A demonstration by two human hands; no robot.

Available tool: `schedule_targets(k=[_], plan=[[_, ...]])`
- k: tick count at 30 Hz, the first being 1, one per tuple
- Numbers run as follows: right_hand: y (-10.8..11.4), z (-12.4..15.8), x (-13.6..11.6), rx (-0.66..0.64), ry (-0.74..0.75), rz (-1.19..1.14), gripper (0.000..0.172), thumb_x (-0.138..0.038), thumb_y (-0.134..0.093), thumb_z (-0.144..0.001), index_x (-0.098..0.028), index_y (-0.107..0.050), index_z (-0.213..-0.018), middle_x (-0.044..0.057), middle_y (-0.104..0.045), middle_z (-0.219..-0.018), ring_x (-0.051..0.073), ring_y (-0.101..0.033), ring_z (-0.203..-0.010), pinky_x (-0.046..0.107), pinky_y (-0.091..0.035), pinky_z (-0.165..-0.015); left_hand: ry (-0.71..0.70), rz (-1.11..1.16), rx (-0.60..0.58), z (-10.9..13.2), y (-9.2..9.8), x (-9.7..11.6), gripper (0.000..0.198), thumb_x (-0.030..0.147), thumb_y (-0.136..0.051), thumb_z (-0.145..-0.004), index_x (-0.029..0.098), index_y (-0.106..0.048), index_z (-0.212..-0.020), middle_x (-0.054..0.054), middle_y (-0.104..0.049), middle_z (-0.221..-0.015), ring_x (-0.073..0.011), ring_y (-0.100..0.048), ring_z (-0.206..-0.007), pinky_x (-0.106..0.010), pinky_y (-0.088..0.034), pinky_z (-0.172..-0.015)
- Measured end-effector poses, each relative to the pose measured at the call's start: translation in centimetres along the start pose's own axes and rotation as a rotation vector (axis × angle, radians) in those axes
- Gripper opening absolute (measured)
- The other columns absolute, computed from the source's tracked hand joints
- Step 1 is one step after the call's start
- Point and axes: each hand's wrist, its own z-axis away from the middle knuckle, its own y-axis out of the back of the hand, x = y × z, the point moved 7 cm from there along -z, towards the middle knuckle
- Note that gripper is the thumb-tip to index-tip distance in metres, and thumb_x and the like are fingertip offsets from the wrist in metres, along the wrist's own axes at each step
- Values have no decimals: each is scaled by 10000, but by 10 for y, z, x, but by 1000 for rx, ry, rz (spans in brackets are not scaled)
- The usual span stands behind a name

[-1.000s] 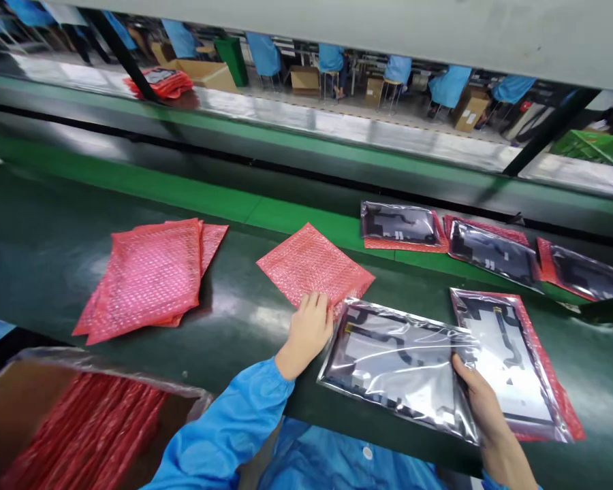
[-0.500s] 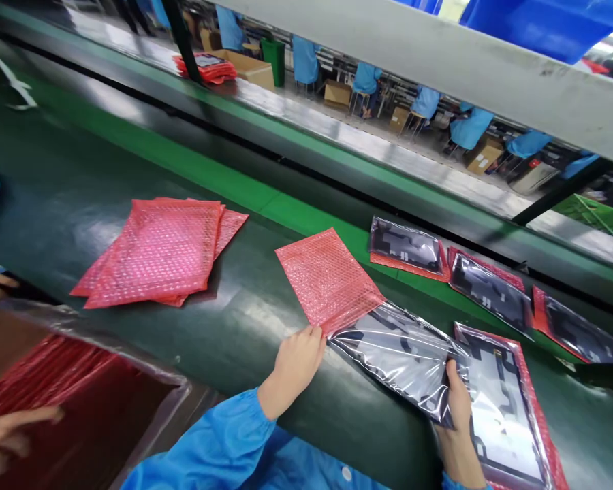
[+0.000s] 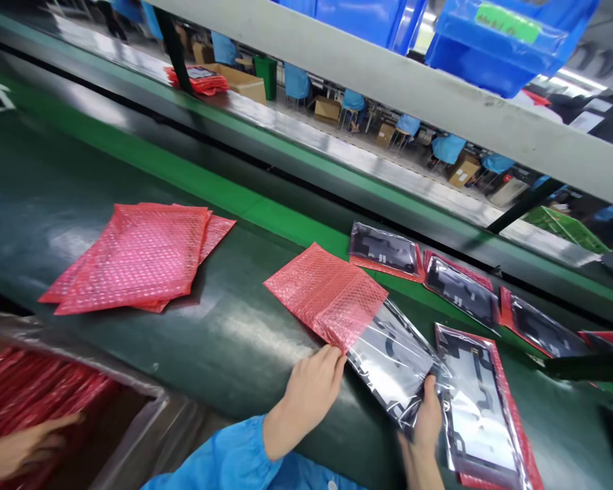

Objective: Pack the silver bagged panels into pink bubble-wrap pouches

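Note:
My left hand (image 3: pixel 306 395) pinches the lower edge of a red bubble-wrap bag (image 3: pixel 332 292). Partly inside that bag is a flat dark panel in clear plastic film (image 3: pixel 388 354), its right part sticking out. My right hand (image 3: pixel 423 415) grips the panel's right end, thumb on top. Just right of it, another film-wrapped panel (image 3: pixel 480 401) lies on a red bubble-wrap bag. To the left on the green work surface rests a loose pile of red bubble-wrap bags (image 3: pixel 137 252).
Several film-wrapped panels (image 3: pixel 462 291) on red bags line the far edge. At lower left, another person's hand (image 3: pixel 25 446) is over a plastic-lined box of red bags (image 3: pixel 41 381). A grey shelf beam (image 3: pixel 388 82) with blue bins (image 3: pixel 490 47) crosses above.
The bag has moved right along the panel and now covers more of it. My left hand has shifted right with the bag's edge. The camera view has turned slightly.

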Motion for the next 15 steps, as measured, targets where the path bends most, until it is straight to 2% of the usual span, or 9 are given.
schedule_targets(k=[2,3,5,6,8,10,12,15], plan=[[5,13,5,110,-26,-15,744,-651,-667,-823,-113,-637,-1337,89,-775,-1066,283,-715,-1011,373,-575,-841,77,293,31,-1,-7,-12,286,398,-471,-995,200,-664,-921,-45,-720,-802,-233,-704,-753,-339,-514,-722],[5,21,8,114,-43,-38,721,-648,-669,-825,-126,-651,-1321,86,-777,-1061,283,-716,-1015,377,-576,-846,131,477,12,-2,-14,-20,286,458,-526,-958,204,-659,-951,-30,-718,-775,-220,-695,-708,-334,-517,-709],[-6,39,16,-29,-90,-124,662,-629,-671,-836,-154,-671,-1298,83,-775,-1080,285,-710,-1048,395,-573,-880,255,876,2,-7,-31,-36,382,516,-632,-862,200,-635,-1077,-26,-739,-814,-204,-691,-671,-320,-530,-679],[-13,49,19,-149,-121,-175,630,-617,-678,-839,-170,-682,-1282,84,-770,-1100,288,-703,-1074,409,-566,-904,306,1069,53,-11,-37,-45,472,516,-674,-816,195,-609,-1156,-41,-754,-887,-207,-706,-711,-319,-542,-692],[-26,67,21,-391,-185,-252,579,-606,-709,-818,-199,-714,-1229,94,-760,-1139,307,-686,-1118,447,-550,-940,370,1354,234,-18,-41,-64,626,486,-732,-743,182,-560,-1262,-78,-758,-1044,-235,-727,-873,-342,-561,-792],[-32,74,16,-540,-215,-283,566,-613,-769,-753,-221,-747,-1161,112,-747,-1179,332,-671,-1143,471,-542,-948,376,1454,369,-25,-39,-80,688,461,-753,-710,172,-549,-1300,-107,-738,-1164,-275,-710,-1034,-382,-545,-916],[-35,66,6,-597,-199,-288,608,-643,-814,-675,-236,-765,-1124,130,-731,-1217,339,-680,-1109,456,-561,-896,338,1415,389,-28,-31,-88,699,458,-748,-707,172,-559,-1316,-124,-711,-1252,-315,-670,-1158,-417,-516,-1002],[-52,44,-5,-639,-170,-215,664,-652,-851,-614,-241,-762,-1128,133,-733,-1203,269,-726,-833,370,-577,-654,289,1248,388,-23,-22,-100,675,480,-723,-699,189,-604,-1297,-123,-685,-1320,-349,-577,-1307,-448,-461,-1096]])
